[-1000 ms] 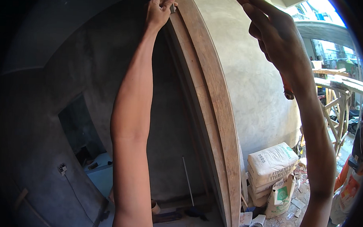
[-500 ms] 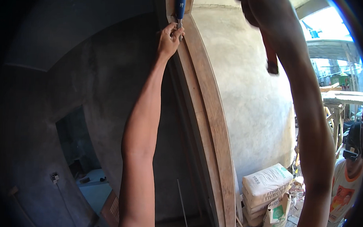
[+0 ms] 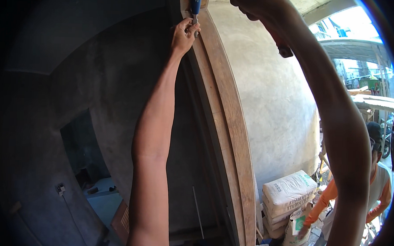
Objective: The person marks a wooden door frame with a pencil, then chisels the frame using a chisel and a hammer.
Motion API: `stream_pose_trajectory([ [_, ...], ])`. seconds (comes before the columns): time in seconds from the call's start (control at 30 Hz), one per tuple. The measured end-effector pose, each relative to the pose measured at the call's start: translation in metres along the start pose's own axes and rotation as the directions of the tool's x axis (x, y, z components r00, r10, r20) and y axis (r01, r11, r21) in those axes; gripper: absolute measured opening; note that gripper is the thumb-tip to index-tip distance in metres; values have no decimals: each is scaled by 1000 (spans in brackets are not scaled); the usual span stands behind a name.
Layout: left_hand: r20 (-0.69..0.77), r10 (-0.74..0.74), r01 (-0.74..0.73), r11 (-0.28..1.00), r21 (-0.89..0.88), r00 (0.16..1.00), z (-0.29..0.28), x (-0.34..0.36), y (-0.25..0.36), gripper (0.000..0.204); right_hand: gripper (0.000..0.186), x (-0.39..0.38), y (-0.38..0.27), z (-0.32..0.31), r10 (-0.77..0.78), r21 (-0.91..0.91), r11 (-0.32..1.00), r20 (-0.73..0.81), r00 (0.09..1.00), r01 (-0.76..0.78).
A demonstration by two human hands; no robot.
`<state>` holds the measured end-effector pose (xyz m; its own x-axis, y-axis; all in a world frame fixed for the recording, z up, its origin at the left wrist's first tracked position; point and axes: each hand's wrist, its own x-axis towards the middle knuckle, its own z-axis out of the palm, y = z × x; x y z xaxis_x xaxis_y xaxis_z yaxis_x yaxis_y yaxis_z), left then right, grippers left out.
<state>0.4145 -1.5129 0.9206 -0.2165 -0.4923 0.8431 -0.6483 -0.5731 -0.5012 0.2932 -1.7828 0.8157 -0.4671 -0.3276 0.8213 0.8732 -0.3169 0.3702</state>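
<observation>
High up at the wooden door frame [image 3: 226, 98], my left hand [image 3: 184, 36] is closed with its fingertips round the metal blade of a chisel [image 3: 195, 2]. The chisel's blue handle points up and runs out of the top edge; its blade lies along the frame. My right hand [image 3: 259, 4] is raised at the top, to the right of the chisel and apart from it. Its fingers wrap round a reddish handle [image 3: 283, 49] whose lower end sticks out below the fist. The tool's other end is out of view, so its kind cannot be made out.
Right of the frame is a pale plastered wall [image 3: 267, 95], with stacked cement bags [image 3: 288, 189] at its foot. A person in orange sleeves [image 3: 324, 201] bends beside the bags, behind my right forearm. A dark room with a wall socket [image 3: 61, 189] lies to the left.
My right hand has swung up and left, nearer the chisel, carrying the reddish handle. My left hand stays on the blade. The person at the right now reaches down toward the bags.
</observation>
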Motion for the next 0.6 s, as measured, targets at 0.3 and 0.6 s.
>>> stream_pose_trajectory([
  [0.3, -74, -44, 33, 988, -149, 996, -2, -2, -7, 14, 34, -49, -15, -22, -25, -157, 987, 71, 997, 35],
  [0.6, 11, -153, 150, 981, 124, 988, -30, 3, -40, 28, 43, -243, -96, -101, 659, 197, 686, 237, 713, -700],
])
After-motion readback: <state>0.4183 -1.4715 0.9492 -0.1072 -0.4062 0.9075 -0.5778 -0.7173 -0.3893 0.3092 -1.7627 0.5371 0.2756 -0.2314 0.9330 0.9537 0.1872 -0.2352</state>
